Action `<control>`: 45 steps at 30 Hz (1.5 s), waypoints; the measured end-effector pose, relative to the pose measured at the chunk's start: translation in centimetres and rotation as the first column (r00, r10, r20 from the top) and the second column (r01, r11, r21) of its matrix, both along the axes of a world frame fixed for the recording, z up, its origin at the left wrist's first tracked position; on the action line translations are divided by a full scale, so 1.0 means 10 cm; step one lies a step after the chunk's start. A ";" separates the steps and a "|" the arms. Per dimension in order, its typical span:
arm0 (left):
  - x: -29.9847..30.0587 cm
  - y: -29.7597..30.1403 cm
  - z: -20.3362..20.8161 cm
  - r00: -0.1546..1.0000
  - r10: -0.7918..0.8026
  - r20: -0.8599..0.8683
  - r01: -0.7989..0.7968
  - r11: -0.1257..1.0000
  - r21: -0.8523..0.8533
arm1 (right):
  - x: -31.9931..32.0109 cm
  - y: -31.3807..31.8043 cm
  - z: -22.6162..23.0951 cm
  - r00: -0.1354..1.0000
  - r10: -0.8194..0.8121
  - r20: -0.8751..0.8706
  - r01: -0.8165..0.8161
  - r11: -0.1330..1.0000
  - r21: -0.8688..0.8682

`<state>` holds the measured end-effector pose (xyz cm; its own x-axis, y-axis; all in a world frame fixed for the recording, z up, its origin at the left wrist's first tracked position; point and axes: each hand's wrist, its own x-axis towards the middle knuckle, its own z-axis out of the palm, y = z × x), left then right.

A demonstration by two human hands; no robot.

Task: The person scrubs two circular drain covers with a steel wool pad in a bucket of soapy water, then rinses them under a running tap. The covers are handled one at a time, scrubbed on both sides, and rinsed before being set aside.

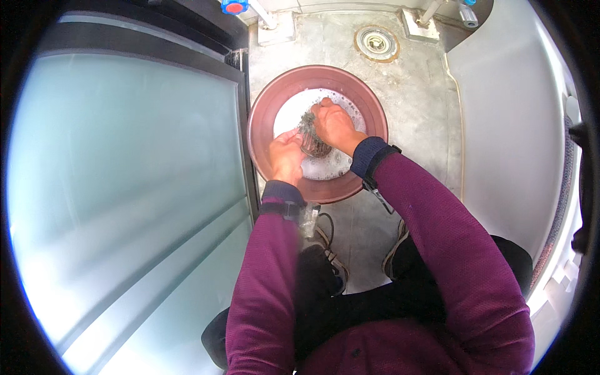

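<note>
A reddish-brown round basin (262, 119) stands on the floor before me, with white suds and water (294, 109) inside. Over the suds, my left hand (286, 156) is closed on the left edge of a dark, rounded, ridged item (315, 146) whose exact kind I cannot make out. My right hand (335, 124) is bent over the item's top, its fingers closed on a grey, wiry tuft that looks like a wire scourer (307, 124). The tuft presses against the ridged item. My right fingers partly hide both.
A frosted glass panel (131, 144) in a dark frame rises close on the left. To the right stands a smooth white curved surface (512, 112). Beyond the basin are a round floor drain (377, 44) and a pipe with a blue-and-red valve knob (234, 7). My shoes (334, 256) are near the basin.
</note>
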<state>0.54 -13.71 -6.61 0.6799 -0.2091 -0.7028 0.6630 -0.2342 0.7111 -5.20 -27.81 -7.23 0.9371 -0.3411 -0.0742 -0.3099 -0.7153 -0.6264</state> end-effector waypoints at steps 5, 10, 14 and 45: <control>0.06 0.08 -0.03 0.999 0.015 0.047 -0.014 0.999 -0.040 | 0.00 0.06 0.06 0.980 0.199 -0.022 -0.180 0.924 0.337; 0.05 0.05 0.03 1.000 0.018 0.005 -0.017 0.999 -0.038 | 0.09 -0.35 0.07 0.990 -0.001 -0.142 -0.006 0.999 -0.044; 0.04 0.03 0.09 0.979 0.204 -0.023 -0.205 0.972 -0.114 | 0.01 -0.45 0.00 0.996 -0.053 -0.069 0.034 0.969 -0.245; 0.57 -0.45 1.57 0.917 0.055 0.396 0.051 0.966 -0.252 | 0.13 -0.38 1.31 0.869 0.031 0.494 -0.081 0.993 0.081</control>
<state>6.27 -18.18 9.08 0.8911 -0.3414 -0.2990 0.3141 -0.0114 0.9493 -3.90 -31.62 5.84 0.8783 -0.3016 0.3710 0.0945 -0.6512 -0.7530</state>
